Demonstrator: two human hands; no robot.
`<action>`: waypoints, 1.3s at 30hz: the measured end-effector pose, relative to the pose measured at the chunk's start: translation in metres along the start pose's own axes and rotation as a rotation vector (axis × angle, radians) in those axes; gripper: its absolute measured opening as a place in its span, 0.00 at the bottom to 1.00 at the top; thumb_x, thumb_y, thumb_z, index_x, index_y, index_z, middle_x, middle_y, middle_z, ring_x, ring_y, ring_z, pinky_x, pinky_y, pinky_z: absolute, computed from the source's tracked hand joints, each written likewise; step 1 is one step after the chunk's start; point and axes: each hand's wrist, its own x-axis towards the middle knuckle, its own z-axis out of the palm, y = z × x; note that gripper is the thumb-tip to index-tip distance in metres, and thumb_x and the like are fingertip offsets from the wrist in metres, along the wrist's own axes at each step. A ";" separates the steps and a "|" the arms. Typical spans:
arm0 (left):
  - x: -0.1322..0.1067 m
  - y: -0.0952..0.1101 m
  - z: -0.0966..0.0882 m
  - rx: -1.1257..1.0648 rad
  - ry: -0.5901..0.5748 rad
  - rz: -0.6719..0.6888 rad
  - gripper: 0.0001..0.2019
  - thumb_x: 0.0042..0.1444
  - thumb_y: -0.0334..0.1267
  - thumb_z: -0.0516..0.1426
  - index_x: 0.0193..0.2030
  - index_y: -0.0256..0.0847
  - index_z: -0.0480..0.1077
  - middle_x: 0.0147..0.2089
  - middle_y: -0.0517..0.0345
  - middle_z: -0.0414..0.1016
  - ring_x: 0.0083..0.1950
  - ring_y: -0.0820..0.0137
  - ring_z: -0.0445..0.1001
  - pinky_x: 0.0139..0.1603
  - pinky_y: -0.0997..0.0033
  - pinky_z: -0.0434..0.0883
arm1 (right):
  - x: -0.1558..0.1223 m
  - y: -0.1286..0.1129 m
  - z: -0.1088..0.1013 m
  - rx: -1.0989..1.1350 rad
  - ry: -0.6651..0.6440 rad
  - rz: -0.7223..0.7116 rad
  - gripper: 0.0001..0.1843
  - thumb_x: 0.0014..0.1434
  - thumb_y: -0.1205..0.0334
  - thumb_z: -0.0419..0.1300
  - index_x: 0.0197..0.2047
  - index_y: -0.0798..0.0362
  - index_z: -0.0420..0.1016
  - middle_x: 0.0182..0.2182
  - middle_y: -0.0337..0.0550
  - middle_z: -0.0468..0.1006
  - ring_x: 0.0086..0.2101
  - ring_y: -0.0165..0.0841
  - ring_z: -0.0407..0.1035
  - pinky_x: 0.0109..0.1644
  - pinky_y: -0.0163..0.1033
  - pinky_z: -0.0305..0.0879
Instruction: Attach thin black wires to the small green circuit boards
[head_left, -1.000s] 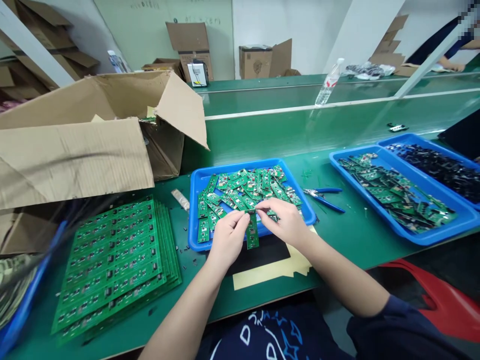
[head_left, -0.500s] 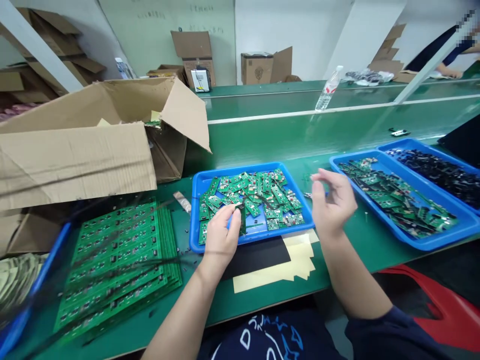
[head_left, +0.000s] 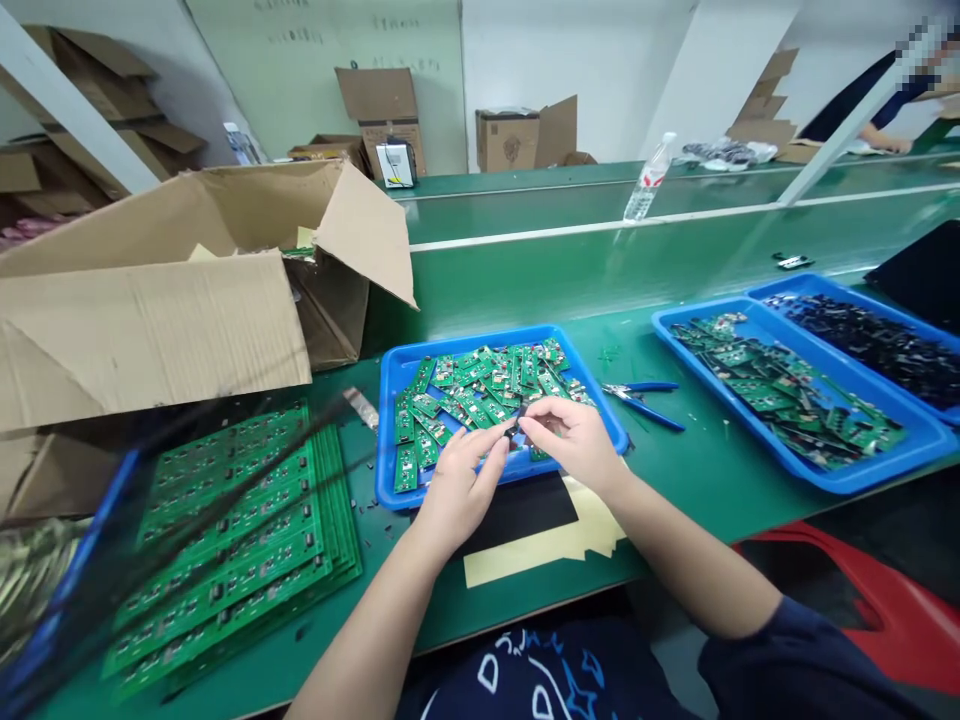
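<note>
Over the front of a blue tray full of small green circuit boards, my two hands meet fingertip to fingertip. My left hand is closed in a pinch on a small dark circuit board, mostly covered by the fingers. The right hand also pinches at that spot, its thumb and forefinger against the dark piece; exactly what it grips is hidden. Blue-handled pliers lie on the table to the right of the tray, apart from both hands.
Stacked green circuit panels lie left, below a large open cardboard box. At right are a blue tray of boards and another with black parts. Yellowish paper lies in front. A bottle stands behind; another person's arm shows far right.
My right hand has moved left and down from beside the tray to meet my left hand at the small board. The pliers it covered now show. My left hand has shifted slightly right.
</note>
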 end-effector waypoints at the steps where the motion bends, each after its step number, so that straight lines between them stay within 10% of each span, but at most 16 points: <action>1: 0.000 0.001 -0.002 -0.069 -0.039 -0.018 0.16 0.61 0.40 0.48 0.50 0.43 0.71 0.46 0.52 0.78 0.46 0.64 0.75 0.57 0.55 0.65 | 0.000 -0.001 -0.001 0.032 -0.013 0.014 0.09 0.53 0.57 0.60 0.28 0.53 0.70 0.23 0.39 0.72 0.23 0.29 0.68 0.26 0.34 0.67; 23: 0.001 -0.010 -0.005 -0.006 0.174 0.098 0.11 0.55 0.42 0.56 0.43 0.42 0.73 0.42 0.51 0.76 0.46 0.63 0.74 0.49 0.62 0.70 | -0.003 -0.002 -0.005 -0.002 -0.148 -0.352 0.03 0.56 0.62 0.58 0.33 0.51 0.73 0.36 0.46 0.72 0.39 0.35 0.69 0.44 0.45 0.70; 27: 0.001 -0.012 -0.013 0.143 0.420 0.159 0.12 0.57 0.40 0.55 0.46 0.41 0.71 0.45 0.50 0.75 0.50 0.63 0.72 0.51 0.60 0.69 | -0.001 -0.006 -0.019 0.177 -0.247 -0.391 0.11 0.56 0.53 0.56 0.37 0.48 0.75 0.50 0.49 0.69 0.45 0.40 0.69 0.48 0.51 0.69; 30: 0.002 -0.013 -0.020 0.237 0.661 0.341 0.11 0.56 0.38 0.57 0.46 0.42 0.70 0.43 0.52 0.75 0.52 0.62 0.71 0.56 0.55 0.65 | 0.006 -0.008 -0.034 0.227 -0.004 -0.344 0.20 0.59 0.44 0.48 0.40 0.46 0.74 0.56 0.47 0.65 0.50 0.42 0.67 0.50 0.54 0.67; 33: 0.001 -0.012 -0.020 0.324 0.668 0.542 0.12 0.54 0.35 0.59 0.46 0.43 0.69 0.42 0.53 0.75 0.53 0.61 0.71 0.60 0.49 0.59 | 0.015 -0.006 -0.040 0.267 0.122 -0.173 0.22 0.63 0.48 0.40 0.43 0.48 0.71 0.50 0.49 0.71 0.48 0.38 0.69 0.50 0.51 0.68; 39: 0.001 -0.010 -0.009 0.492 0.542 0.618 0.11 0.54 0.34 0.59 0.46 0.45 0.71 0.41 0.54 0.77 0.52 0.62 0.72 0.62 0.50 0.56 | 0.008 -0.004 -0.014 0.452 -0.374 0.136 0.21 0.52 0.51 0.62 0.46 0.53 0.71 0.31 0.42 0.78 0.35 0.32 0.74 0.43 0.42 0.70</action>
